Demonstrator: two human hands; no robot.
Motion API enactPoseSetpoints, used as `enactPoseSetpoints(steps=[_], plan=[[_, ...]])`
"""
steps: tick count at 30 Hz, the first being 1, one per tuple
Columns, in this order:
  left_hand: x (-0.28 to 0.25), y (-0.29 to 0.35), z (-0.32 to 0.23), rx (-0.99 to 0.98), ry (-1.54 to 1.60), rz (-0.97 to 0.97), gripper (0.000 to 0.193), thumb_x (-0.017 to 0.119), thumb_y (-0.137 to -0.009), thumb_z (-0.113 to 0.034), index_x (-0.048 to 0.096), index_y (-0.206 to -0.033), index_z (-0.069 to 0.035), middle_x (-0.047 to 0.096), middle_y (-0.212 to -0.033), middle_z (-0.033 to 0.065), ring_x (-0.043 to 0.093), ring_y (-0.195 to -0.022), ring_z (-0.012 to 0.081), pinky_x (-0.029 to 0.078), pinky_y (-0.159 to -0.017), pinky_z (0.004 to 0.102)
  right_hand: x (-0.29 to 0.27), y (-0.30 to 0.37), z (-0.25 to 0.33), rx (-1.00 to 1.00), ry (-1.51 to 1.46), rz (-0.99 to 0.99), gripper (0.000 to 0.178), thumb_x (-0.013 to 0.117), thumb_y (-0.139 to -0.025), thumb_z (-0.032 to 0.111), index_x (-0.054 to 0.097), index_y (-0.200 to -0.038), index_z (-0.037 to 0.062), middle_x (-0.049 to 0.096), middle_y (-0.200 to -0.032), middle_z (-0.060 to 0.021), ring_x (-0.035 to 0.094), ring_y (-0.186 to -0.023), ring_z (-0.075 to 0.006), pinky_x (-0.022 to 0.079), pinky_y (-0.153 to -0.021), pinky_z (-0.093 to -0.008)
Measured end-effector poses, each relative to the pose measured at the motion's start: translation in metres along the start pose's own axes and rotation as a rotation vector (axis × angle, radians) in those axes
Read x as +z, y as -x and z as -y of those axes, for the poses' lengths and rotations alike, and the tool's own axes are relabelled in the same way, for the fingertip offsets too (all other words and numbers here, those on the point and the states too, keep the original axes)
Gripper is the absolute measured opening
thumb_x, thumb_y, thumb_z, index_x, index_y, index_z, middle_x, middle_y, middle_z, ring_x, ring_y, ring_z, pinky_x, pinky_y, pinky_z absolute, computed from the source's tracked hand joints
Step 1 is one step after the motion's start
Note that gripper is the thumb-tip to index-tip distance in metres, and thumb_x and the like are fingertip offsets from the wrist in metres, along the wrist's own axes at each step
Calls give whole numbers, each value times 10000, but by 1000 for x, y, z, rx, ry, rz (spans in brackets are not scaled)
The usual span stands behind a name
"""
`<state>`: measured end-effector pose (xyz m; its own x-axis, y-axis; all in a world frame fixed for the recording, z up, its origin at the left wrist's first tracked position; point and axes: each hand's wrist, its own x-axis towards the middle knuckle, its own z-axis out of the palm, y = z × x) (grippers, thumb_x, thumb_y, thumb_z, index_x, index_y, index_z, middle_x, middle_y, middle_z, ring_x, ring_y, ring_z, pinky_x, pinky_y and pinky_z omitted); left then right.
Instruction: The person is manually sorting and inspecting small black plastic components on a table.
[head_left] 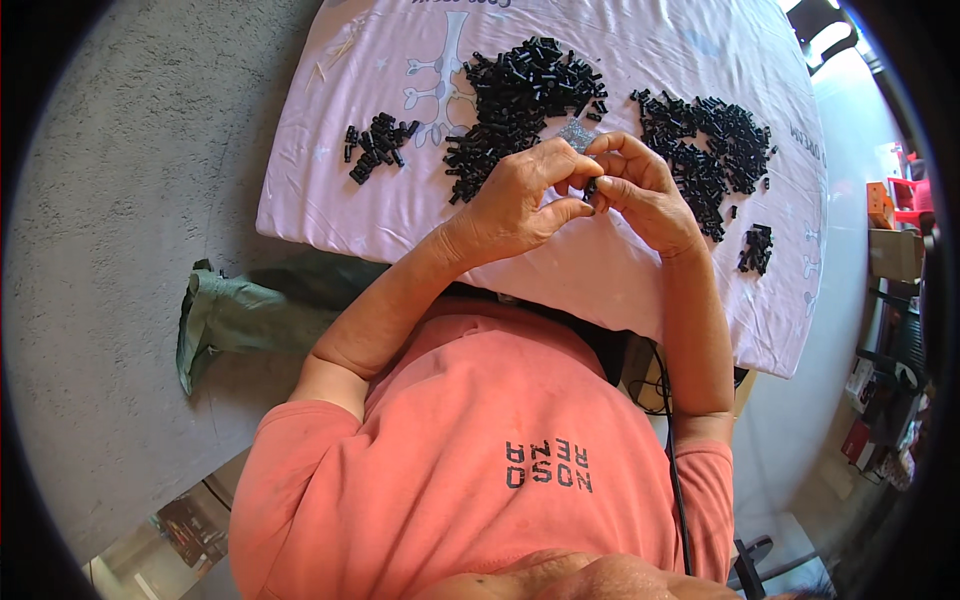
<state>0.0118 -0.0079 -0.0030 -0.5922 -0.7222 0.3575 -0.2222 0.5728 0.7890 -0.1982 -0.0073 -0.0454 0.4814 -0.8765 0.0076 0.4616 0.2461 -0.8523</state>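
My left hand (522,196) and my right hand (645,190) meet above the near part of the cloth-covered table. Between their fingertips sits a small black cylindrical piece (590,187), mostly covered by the fingers. Thumb and fingers of both hands are pinched round it. Just beyond the hands lies a small heap of shiny silvery bits (577,133), too fine to make out singly. A large pile of short black cylindrical pieces (530,85) spreads behind my left hand. Another wide pile of black pieces (715,150) lies to the right of my right hand.
A small group of black pieces (378,145) lies at the table's left, another cluster (757,250) near its right edge. The pale pink cloth (330,200) drapes over the edges. A green sack (255,315) hangs at left. A black cable (672,450) runs beside my right arm.
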Motion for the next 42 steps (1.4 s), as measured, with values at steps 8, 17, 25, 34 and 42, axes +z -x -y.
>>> enactPoseSetpoints(steps=[8,17,25,34,42], plan=[[7,0,-5,-71,71,-31,286,737,-764,17,638,-1031,-17,593,-865,65,606,-743,162,511,-696,286,-6,3,1,40,-9,37,315,722,-883,107,562,-1144,35,657,-947,-39,627,-784,-100,498,-710,-232],[16,4,-6,-37,-31,-103,259,733,-770,25,629,-1004,-14,592,-845,68,591,-718,158,501,-672,284,-2,3,4,62,-22,39,269,713,-877,75,558,-1095,49,661,-910,-24,607,-744,-60,489,-651,-189],[20,10,-8,-108,27,-153,226,734,-790,15,632,-990,-13,580,-829,61,571,-705,145,488,-664,275,1,3,4,92,-4,79,278,701,-882,58,558,-1120,43,670,-929,-39,620,-771,-80,509,-681,-216],[-68,29,73,-152,-685,-440,255,718,-750,-40,668,-999,-63,640,-939,95,616,-877,273,491,-805,380,-13,-1,3,-52,-105,-48,265,616,-946,55,570,-1205,21,681,-1028,-99,622,-839,-112,490,-724,-223],[-94,56,110,-343,-1011,-435,229,719,-737,-173,710,-966,-154,581,-1179,32,491,-1188,254,299,-1023,475,-16,-2,0,-109,-97,-130,235,602,-951,54,577,-1181,8,674,-1002,-95,607,-807,-110,487,-711,-221]])
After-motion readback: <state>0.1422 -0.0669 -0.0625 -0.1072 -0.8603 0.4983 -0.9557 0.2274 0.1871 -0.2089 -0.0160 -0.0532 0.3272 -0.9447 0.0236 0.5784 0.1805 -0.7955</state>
